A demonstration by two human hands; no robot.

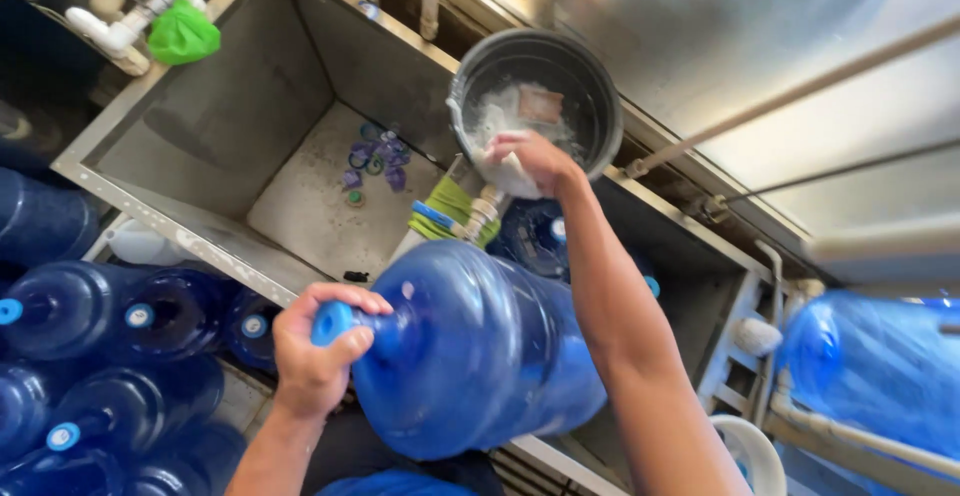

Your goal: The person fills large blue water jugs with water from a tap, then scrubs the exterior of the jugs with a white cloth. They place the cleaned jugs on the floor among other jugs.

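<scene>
A dark round bucket stood on the back rim of the steel sink, and it held white soapy foam with a small pinkish pad lying in it. The right hand reached into the bucket's near edge, its fingers closed on a white, foam-covered cloth. Down in the sink basin, on the wet grey floor, lay a small scatter of purple and blue bottle caps. At the sink's front rim the big blue water jug lay tipped on its side, its neck pointing away from the bucket. The left hand was clenched around that neck, just behind the light blue mouth. The jug was clear blue plastic, rounded and ribbed, glossy with light, and it looked empty inside. Beyond the sink's front corner, on the side away from the bucket, more blue jugs crowded together, some with pale blue caps. A green bag hung on white pipes past the sink's far corner.
</scene>
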